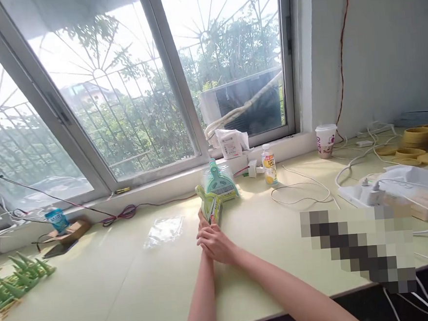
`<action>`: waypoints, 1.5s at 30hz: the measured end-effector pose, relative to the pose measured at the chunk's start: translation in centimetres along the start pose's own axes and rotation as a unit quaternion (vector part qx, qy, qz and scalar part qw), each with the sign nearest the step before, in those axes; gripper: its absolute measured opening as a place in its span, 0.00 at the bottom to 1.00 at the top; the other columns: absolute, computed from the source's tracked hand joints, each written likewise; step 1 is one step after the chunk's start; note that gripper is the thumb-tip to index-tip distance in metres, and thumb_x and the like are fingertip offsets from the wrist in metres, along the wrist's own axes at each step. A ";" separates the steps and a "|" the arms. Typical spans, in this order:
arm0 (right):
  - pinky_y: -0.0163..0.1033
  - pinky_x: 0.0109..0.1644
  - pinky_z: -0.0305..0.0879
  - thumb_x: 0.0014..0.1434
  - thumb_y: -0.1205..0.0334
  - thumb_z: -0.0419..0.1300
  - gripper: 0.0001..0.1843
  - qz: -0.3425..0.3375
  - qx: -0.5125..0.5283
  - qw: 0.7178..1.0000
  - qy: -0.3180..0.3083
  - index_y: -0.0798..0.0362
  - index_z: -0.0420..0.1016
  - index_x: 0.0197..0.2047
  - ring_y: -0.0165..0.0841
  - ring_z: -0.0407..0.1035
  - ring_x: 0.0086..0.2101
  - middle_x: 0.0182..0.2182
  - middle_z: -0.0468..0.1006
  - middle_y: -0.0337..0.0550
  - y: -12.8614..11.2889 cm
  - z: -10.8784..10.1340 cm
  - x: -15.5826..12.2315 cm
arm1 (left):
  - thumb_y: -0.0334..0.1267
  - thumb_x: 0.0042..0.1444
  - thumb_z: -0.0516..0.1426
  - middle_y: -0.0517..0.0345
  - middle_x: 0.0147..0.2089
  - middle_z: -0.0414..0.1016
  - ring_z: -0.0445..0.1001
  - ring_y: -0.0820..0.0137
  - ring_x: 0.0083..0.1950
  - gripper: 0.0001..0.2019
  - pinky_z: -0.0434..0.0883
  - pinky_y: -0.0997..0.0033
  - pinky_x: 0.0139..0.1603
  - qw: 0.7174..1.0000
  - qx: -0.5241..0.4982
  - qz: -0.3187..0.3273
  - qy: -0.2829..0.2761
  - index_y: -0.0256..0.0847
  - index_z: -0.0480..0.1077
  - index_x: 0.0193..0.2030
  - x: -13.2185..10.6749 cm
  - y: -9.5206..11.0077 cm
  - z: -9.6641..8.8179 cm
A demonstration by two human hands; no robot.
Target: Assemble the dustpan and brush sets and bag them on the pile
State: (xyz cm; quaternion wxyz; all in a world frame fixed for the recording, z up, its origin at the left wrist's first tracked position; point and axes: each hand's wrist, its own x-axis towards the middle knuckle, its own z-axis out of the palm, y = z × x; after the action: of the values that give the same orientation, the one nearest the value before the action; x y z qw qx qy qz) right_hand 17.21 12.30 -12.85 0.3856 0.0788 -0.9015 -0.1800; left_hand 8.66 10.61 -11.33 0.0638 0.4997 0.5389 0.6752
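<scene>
Near the middle of the table, a small yellow-green dustpan and brush set [210, 205] is held tilted, its handle pointing up and left. My left hand [202, 222] is closed around its lower left side, partly covered by the other hand. Crossing over it, my right hand [217, 242] has its fingers wrapped at the left hand and the lower end of the set; their exact hold is partly hidden. Just behind lie several teal dustpan and brush sets [219, 182], stacked in clear plastic. A flat clear plastic bag [164, 231] rests to the left.
A drink bottle [269, 164], a paper cup [325, 142] and a white packet [231, 143] stand along the window side. White cables and a power strip [366, 195] spread at the right. Green spiky pieces [17, 279] lie at left; a blue pouch [57, 220] stands behind them.
</scene>
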 end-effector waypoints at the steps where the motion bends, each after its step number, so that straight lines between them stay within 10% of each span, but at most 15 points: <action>1: 0.45 0.53 0.55 0.62 0.66 0.52 0.07 0.000 -0.015 1.000 0.014 0.52 0.71 0.41 0.37 0.63 0.49 0.46 0.73 0.46 0.4 0.2 -0.4 | 0.49 0.48 0.58 0.35 0.54 0.66 0.69 0.52 0.57 0.46 0.58 0.52 0.49 1.000 0.024 -0.011 0.016 0.43 0.40 0.70 0.2 0.0 -0.2; 10: 0.39 0.38 0.59 0.59 0.61 0.54 0.07 -0.029 -0.053 0.998 -0.024 0.52 0.67 0.30 0.32 0.64 0.33 0.30 0.73 0.41 0.0 0.2 -0.9 | 0.45 0.56 0.51 0.38 0.55 0.64 0.66 0.48 0.59 0.34 0.57 0.49 0.47 0.994 0.054 0.048 0.078 0.56 0.45 0.69 0.6 -0.2 0.5; 27: 0.35 0.30 0.58 0.59 0.64 0.54 0.18 0.019 0.022 1.000 -0.006 0.52 0.60 0.18 0.29 0.59 0.24 0.19 0.67 0.38 -1.4 0.7 -0.8 | 0.42 0.60 0.45 0.35 0.48 0.70 0.73 0.47 0.46 0.35 0.57 0.53 0.39 0.973 0.184 0.009 0.140 0.43 0.34 0.71 1.2 -1.7 0.7; 33: 0.40 0.46 0.61 0.58 0.59 0.58 0.07 0.035 -0.012 0.999 0.001 0.54 0.70 0.32 0.34 0.66 0.40 0.35 0.74 0.43 -0.9 0.4 -1.0 | 0.39 0.61 0.46 0.44 0.41 0.74 0.75 0.54 0.38 0.30 0.60 0.62 0.33 0.954 0.236 0.000 0.184 0.43 0.43 0.70 2.2 -2.7 0.9; 41: 0.34 0.38 0.61 0.59 0.61 0.56 0.14 0.027 0.046 0.996 -0.072 0.54 0.65 0.23 0.29 0.62 0.30 0.25 0.71 0.38 -2.4 0.7 -0.7 | 0.34 0.61 0.48 0.48 0.36 0.75 0.75 0.59 0.32 0.28 0.64 0.67 0.29 0.923 0.267 0.021 0.276 0.38 0.47 0.68 2.5 -3.7 1.4; 45: 0.40 0.47 0.60 0.59 0.56 0.58 0.10 0.027 0.008 0.998 -0.054 0.55 0.71 0.33 0.33 0.64 0.37 0.33 0.74 0.43 -2.3 0.6 -0.9 | 0.35 0.61 0.47 0.45 0.40 0.75 0.76 0.57 0.35 0.29 0.67 0.62 0.34 0.929 0.245 0.019 0.277 0.38 0.46 0.68 2.6 -3.8 0.8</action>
State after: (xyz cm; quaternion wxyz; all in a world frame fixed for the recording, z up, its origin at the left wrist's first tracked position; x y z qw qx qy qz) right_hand 17.42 10.61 -14.68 0.3405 0.0483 -0.9242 -0.1663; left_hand 6.24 14.33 -12.82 -0.2253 0.3026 0.6741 0.6351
